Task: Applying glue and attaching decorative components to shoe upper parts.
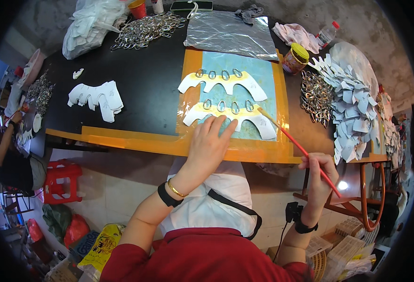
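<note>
Two white scalloped cut-outs lie on a pale blue sheet: the upper cut-out and the lower cut-out. Each has a yellowish band along its top edge, with several oval metal rings set there. My left hand rests with its fingers apart on the lower cut-out's bottom edge, holding nothing. In my right hand is a thin red-handled brush, pinched near the back of the handle. Its tip touches the right part of the lower cut-out's yellow band, beside the last ring.
Orange tape edges the black table. A stack of white cut-outs lies left. Metal ring piles sit at far left and right, beside a heap of finished-looking pieces. A yellow-lidded jar stands near foil. Another person sits far left.
</note>
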### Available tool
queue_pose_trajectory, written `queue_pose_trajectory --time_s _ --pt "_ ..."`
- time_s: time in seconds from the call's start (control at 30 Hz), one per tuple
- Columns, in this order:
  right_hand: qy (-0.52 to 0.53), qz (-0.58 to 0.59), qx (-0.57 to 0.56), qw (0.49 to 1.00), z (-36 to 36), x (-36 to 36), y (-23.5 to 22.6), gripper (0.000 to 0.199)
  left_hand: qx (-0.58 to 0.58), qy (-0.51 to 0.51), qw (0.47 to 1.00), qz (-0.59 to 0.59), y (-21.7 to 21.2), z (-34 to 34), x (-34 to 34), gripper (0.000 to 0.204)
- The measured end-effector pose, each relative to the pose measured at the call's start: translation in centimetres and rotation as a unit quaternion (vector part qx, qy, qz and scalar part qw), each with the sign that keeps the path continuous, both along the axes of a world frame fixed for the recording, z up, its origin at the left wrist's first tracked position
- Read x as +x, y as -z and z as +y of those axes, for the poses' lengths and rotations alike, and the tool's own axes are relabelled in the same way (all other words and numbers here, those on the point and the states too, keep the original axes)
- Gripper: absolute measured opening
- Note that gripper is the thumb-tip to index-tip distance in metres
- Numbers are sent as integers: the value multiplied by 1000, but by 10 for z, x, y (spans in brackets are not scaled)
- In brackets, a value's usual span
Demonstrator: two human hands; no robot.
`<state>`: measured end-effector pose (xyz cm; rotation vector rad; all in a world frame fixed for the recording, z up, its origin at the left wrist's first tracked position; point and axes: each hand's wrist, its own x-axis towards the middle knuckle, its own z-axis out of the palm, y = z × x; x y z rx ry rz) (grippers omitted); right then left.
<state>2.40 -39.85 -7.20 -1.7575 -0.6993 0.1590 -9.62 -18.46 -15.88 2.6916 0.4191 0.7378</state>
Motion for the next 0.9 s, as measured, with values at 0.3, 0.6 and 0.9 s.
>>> queue_pose_trajectory --time_s 0.3,0.6,0.9 --pt "-56 -6 -11 998 24 -6 26 2 18 -1 1000 20 0 2 2 40" --pt "8 -74 83 994 23 7 17 7 2 7 999 34 -8 2 1 40" --pt "143 -92 155 973 22 94 -34 10 -6 12 1000 26 -12 -1 -4 38"
